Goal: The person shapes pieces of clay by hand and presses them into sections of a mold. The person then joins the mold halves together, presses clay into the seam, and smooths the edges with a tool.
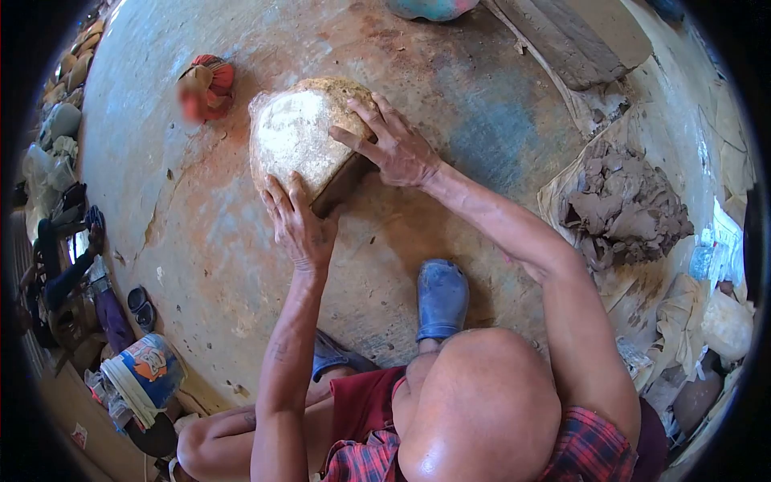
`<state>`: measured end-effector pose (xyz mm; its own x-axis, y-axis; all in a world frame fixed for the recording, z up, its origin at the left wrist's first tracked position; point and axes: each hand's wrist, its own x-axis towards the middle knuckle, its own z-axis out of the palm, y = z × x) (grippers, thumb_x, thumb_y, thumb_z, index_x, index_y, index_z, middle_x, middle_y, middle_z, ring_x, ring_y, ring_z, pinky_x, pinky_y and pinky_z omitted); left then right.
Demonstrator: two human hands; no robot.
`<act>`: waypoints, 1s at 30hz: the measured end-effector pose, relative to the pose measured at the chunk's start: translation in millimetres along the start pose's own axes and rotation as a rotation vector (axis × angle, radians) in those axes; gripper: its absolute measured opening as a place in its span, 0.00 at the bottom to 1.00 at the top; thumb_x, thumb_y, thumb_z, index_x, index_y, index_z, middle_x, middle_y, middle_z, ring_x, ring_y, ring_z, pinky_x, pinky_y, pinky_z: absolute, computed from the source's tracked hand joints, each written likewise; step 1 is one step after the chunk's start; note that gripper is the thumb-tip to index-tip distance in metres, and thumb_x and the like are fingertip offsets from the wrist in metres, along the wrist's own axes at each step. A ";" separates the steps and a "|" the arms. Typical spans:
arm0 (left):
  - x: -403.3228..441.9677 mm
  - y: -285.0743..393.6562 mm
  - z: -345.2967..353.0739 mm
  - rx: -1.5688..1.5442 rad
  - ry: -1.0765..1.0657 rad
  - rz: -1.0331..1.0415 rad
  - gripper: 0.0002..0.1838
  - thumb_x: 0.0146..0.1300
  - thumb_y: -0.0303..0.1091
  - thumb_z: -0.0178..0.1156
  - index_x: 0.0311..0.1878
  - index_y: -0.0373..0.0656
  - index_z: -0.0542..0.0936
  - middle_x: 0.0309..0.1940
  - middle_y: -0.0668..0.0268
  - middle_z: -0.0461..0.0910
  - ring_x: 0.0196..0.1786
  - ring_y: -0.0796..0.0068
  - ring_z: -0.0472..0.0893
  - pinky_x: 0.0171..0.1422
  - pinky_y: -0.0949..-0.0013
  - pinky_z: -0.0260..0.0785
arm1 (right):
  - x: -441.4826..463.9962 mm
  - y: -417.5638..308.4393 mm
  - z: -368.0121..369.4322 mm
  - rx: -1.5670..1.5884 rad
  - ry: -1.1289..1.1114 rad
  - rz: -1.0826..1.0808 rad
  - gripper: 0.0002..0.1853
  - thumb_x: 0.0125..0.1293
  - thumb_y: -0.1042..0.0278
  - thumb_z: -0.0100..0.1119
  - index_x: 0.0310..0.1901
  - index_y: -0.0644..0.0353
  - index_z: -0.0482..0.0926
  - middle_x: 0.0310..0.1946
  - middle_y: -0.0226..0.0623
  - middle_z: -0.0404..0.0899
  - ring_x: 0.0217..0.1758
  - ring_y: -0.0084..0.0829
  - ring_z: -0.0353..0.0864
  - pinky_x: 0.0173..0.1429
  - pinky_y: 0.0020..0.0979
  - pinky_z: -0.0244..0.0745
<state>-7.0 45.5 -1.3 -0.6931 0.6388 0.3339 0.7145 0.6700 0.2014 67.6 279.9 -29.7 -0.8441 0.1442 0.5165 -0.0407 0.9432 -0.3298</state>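
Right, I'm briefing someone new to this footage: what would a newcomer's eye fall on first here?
Probably the bright, pale rounded block at upper centre, with the left hand on its near left edge and the right hand on its right side. Next might come the lumpy grey-brown heap at the right, then the partly blurred red bundle at upper left.

Head-mounted, looks forward and steeply down at the floor [201, 241]. Runs fisheye-wide: rounds off the view, blacks out all four corners. Sits closest to the raised knee [486, 394], huge at bottom centre. Frames left hand [301, 225] and right hand [395, 149] farther out, above centre. Spans bucket [152, 365] at left to brown heap [626, 205] at right.
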 end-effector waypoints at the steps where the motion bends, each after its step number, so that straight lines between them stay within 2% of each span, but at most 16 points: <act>1: 2.0 3.0 -3.4 -0.001 -0.028 -0.025 0.59 0.44 0.50 0.86 0.79 0.41 0.66 0.81 0.34 0.59 0.80 0.25 0.61 0.82 0.37 0.61 | -3.2 -3.0 -1.2 -0.039 -0.070 -0.017 0.41 0.69 0.69 0.59 0.81 0.23 0.63 0.83 0.44 0.57 0.79 0.65 0.64 0.75 0.65 0.72; 2: 0.8 5.4 -6.3 -0.004 -0.060 -0.048 0.60 0.44 0.51 0.86 0.80 0.41 0.66 0.81 0.34 0.59 0.80 0.25 0.62 0.81 0.36 0.61 | -8.8 -8.1 3.5 -0.033 -0.080 -0.010 0.41 0.69 0.69 0.59 0.81 0.23 0.63 0.83 0.44 0.57 0.79 0.65 0.64 0.75 0.65 0.72; 4: 1.2 6.7 1.6 0.006 -0.015 -0.051 0.58 0.46 0.51 0.85 0.79 0.43 0.67 0.81 0.34 0.59 0.80 0.23 0.61 0.80 0.36 0.62 | -2.3 -8.5 15.4 -0.030 0.039 0.027 0.42 0.68 0.65 0.63 0.81 0.22 0.62 0.83 0.44 0.57 0.79 0.67 0.63 0.76 0.64 0.71; 9: -3.3 5.3 7.9 0.028 0.050 -0.036 0.56 0.47 0.51 0.84 0.78 0.43 0.68 0.81 0.32 0.58 0.79 0.21 0.60 0.79 0.35 0.64 | -14.2 -12.1 19.0 -0.062 0.037 0.069 0.43 0.67 0.61 0.66 0.81 0.20 0.62 0.84 0.42 0.54 0.80 0.69 0.60 0.78 0.68 0.67; 11: 0.3 6.9 2.1 0.032 0.032 -0.042 0.58 0.45 0.53 0.85 0.78 0.43 0.69 0.80 0.34 0.60 0.80 0.26 0.62 0.80 0.36 0.63 | -7.7 -19.6 9.0 -0.037 0.056 0.094 0.42 0.67 0.60 0.67 0.81 0.20 0.62 0.85 0.41 0.53 0.81 0.68 0.58 0.78 0.69 0.65; 14: -0.5 9.9 -2.7 0.015 -0.021 -0.079 0.57 0.46 0.54 0.85 0.77 0.42 0.69 0.80 0.34 0.60 0.81 0.26 0.61 0.80 0.36 0.63 | -16.4 -27.5 4.7 0.006 -0.098 0.081 0.42 0.67 0.61 0.66 0.81 0.19 0.62 0.85 0.40 0.52 0.82 0.67 0.55 0.78 0.72 0.62; 16: 0.2 10.7 5.3 0.014 0.017 -0.072 0.57 0.46 0.53 0.85 0.77 0.42 0.69 0.80 0.35 0.60 0.81 0.26 0.61 0.80 0.36 0.63 | -7.9 -26.3 16.6 0.009 0.048 0.112 0.44 0.66 0.60 0.67 0.81 0.18 0.61 0.85 0.39 0.51 0.83 0.67 0.53 0.78 0.74 0.61; 18: -2.4 5.0 10.5 0.028 0.039 -0.062 0.56 0.46 0.53 0.85 0.77 0.43 0.69 0.81 0.35 0.59 0.81 0.26 0.61 0.80 0.36 0.63 | -10.5 -27.7 21.5 -0.033 0.037 0.143 0.44 0.66 0.59 0.68 0.81 0.17 0.60 0.85 0.39 0.50 0.83 0.67 0.52 0.78 0.75 0.60; 20: -2.6 6.9 12.4 -0.039 0.076 -0.066 0.56 0.46 0.47 0.84 0.78 0.44 0.68 0.81 0.35 0.57 0.81 0.20 0.58 0.79 0.32 0.63 | -19.1 -30.8 25.6 -0.077 0.021 0.168 0.45 0.65 0.58 0.68 0.82 0.17 0.60 0.85 0.39 0.50 0.83 0.68 0.52 0.77 0.76 0.59; 23: -0.8 6.9 5.2 -0.039 0.050 -0.038 0.55 0.47 0.43 0.84 0.79 0.44 0.68 0.82 0.35 0.56 0.81 0.20 0.57 0.80 0.33 0.62 | -15.0 -33.1 19.8 -0.055 0.089 0.189 0.44 0.66 0.58 0.68 0.81 0.16 0.60 0.85 0.38 0.50 0.83 0.68 0.52 0.77 0.78 0.57; 25: 0.4 3.8 -1.3 -0.057 0.000 -0.032 0.55 0.47 0.41 0.83 0.79 0.44 0.67 0.83 0.36 0.55 0.81 0.21 0.57 0.81 0.34 0.62 | -18.3 -34.5 11.5 0.027 -0.009 0.177 0.48 0.60 0.54 0.75 0.81 0.17 0.61 0.85 0.40 0.49 0.83 0.68 0.51 0.77 0.80 0.55; 26: -2.4 2.9 -5.5 -0.077 -0.052 -0.043 0.55 0.46 0.39 0.83 0.79 0.44 0.67 0.83 0.36 0.54 0.82 0.21 0.56 0.81 0.35 0.62 | -20.3 -39.8 14.1 0.035 -0.014 0.181 0.48 0.60 0.54 0.75 0.81 0.17 0.61 0.85 0.40 0.49 0.83 0.68 0.51 0.77 0.80 0.55; 28: -2.9 3.9 -8.2 -0.087 -0.058 -0.041 0.55 0.46 0.38 0.83 0.80 0.45 0.67 0.84 0.36 0.53 0.82 0.21 0.56 0.82 0.36 0.62 | -14.7 -44.4 18.6 0.085 0.043 0.238 0.58 0.48 0.47 0.84 0.81 0.16 0.60 0.85 0.42 0.47 0.83 0.68 0.49 0.76 0.82 0.54; 29: -0.2 3.5 -9.3 -0.095 -0.057 -0.037 0.56 0.45 0.36 0.83 0.80 0.45 0.66 0.84 0.37 0.53 0.82 0.21 0.56 0.82 0.37 0.62 | -15.0 -42.1 29.6 0.085 0.049 0.234 0.58 0.48 0.47 0.84 0.81 0.16 0.60 0.85 0.42 0.47 0.83 0.68 0.49 0.76 0.82 0.54; 30: 2.0 1.8 -10.8 -0.092 -0.054 -0.034 0.56 0.45 0.36 0.83 0.80 0.45 0.66 0.84 0.37 0.53 0.82 0.21 0.56 0.82 0.37 0.62 | -16.7 -41.1 42.1 -0.017 0.104 0.233 0.61 0.43 0.44 0.86 0.81 0.15 0.59 0.85 0.43 0.47 0.83 0.68 0.49 0.76 0.83 0.54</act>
<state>-6.1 44.0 9.6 -0.7193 0.6376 0.2759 0.6947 0.6556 0.2959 60.8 226.1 -58.1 -0.7697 0.3877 0.5071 0.1587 0.8857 -0.4363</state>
